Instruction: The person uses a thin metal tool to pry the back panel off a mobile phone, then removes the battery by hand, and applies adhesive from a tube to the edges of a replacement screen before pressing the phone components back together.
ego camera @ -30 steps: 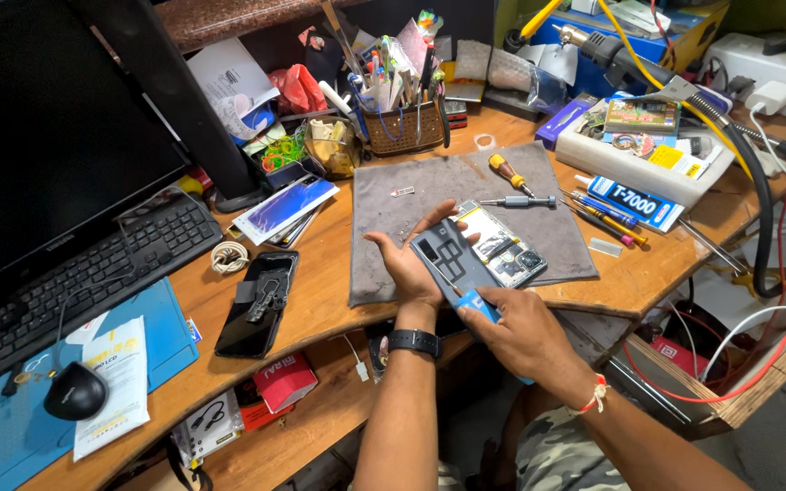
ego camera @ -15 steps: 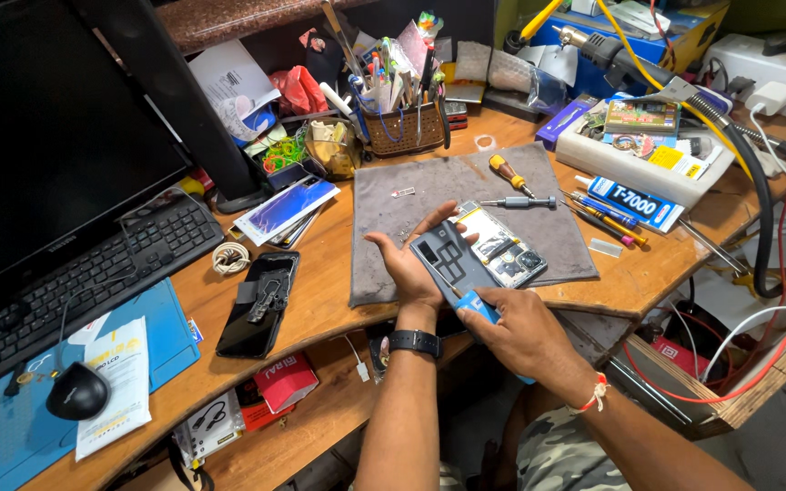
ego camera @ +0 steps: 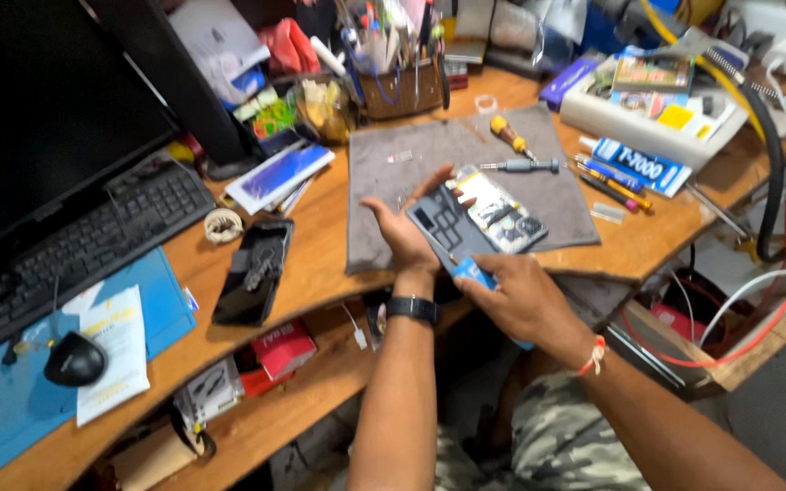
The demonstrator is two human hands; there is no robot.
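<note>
As before, left hand (ego camera: 402, 235) cradles opened phone (ego camera: 477, 221); right hand (ego camera: 516, 295) unmoved.

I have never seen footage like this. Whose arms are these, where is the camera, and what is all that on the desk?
The camera sits on a person's head and looks down, so the two arms are their own. The left hand cradles an opened phone, its insides showing. The right hand grips the phone's near end along with a small blue tool. Below lies a grey work mat on a wooden desk, with a screwdriver on the mat. To the left are another dark phone, a keyboard and a mouse.
</note>
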